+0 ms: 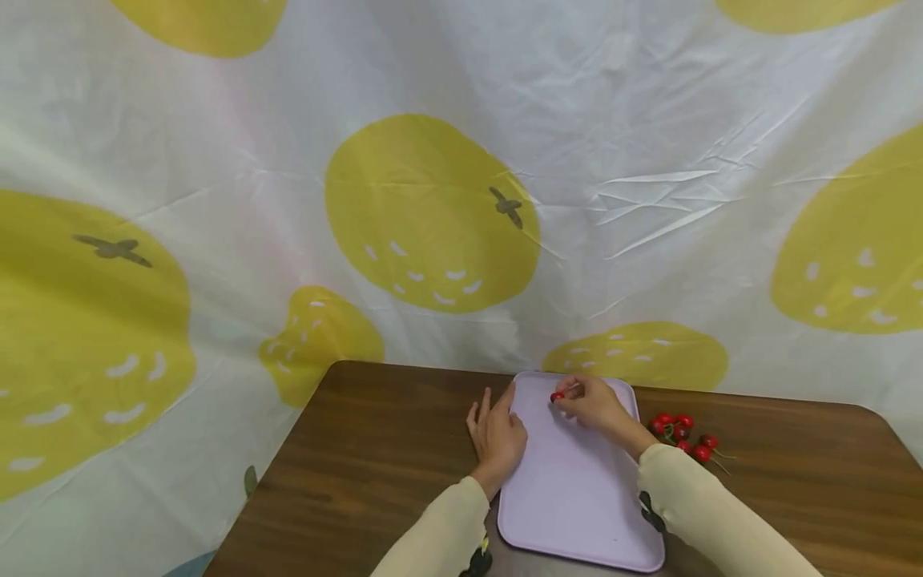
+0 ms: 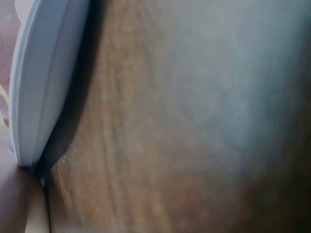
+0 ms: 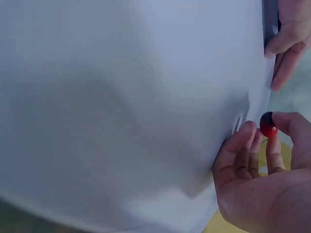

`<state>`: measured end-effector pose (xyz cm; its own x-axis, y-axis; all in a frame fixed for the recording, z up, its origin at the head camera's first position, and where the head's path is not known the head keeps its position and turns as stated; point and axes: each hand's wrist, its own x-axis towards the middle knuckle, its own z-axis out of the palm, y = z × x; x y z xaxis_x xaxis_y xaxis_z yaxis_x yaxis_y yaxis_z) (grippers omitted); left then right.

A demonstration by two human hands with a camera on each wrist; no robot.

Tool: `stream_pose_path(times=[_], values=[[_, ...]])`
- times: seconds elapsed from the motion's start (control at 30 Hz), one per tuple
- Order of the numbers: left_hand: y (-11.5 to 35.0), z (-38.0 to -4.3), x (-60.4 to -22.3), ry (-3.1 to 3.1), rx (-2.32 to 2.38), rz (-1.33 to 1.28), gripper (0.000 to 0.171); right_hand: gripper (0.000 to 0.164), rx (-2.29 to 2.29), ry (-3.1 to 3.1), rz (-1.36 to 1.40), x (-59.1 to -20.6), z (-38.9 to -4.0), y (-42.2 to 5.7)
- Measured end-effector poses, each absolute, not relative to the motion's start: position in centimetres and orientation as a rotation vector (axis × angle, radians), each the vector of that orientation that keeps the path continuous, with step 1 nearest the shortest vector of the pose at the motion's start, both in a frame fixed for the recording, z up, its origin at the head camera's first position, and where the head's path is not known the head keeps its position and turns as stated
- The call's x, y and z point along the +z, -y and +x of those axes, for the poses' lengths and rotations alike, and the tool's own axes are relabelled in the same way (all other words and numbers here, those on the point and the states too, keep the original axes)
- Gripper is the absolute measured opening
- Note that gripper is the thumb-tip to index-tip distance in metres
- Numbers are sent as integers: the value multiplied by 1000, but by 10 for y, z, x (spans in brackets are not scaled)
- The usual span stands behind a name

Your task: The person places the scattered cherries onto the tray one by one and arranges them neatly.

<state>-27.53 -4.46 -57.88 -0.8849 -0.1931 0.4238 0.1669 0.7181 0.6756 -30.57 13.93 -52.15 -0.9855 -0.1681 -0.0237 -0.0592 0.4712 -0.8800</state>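
Note:
A pale purple tray [image 1: 570, 489] lies lengthwise on the wooden table. Over its far part, my right hand [image 1: 593, 405] pinches a red cherry [image 1: 557, 397] between thumb and finger. In the right wrist view the cherry [image 3: 268, 124] looks dark on one side and red on the other. My left hand [image 1: 499, 439] rests at the tray's left edge with its fingers extended, the fingers touching the rim. The left wrist view shows mostly the tray's side [image 2: 46, 82] and blurred tabletop, with only a bit of the hand at the lower left.
Several red cherries [image 1: 681, 433], some with green stems, lie in a bunch on the table [image 1: 800, 473] to the right of the tray, beside my right forearm. A white curtain [image 1: 634, 240] with yellow fruit prints hangs behind the table's far edge.

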Motion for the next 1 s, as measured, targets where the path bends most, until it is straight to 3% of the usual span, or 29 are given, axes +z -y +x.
stream_pose_path(times=[0.3,1.0], values=[[38,-273,-578,2428,-1041,25,53,16,-1343,-2700,-246,-526,-319,-135],[43,-273,-569,2468,-1037,58,54,18,-1164,-2823,-228,-522,-320,-127]])
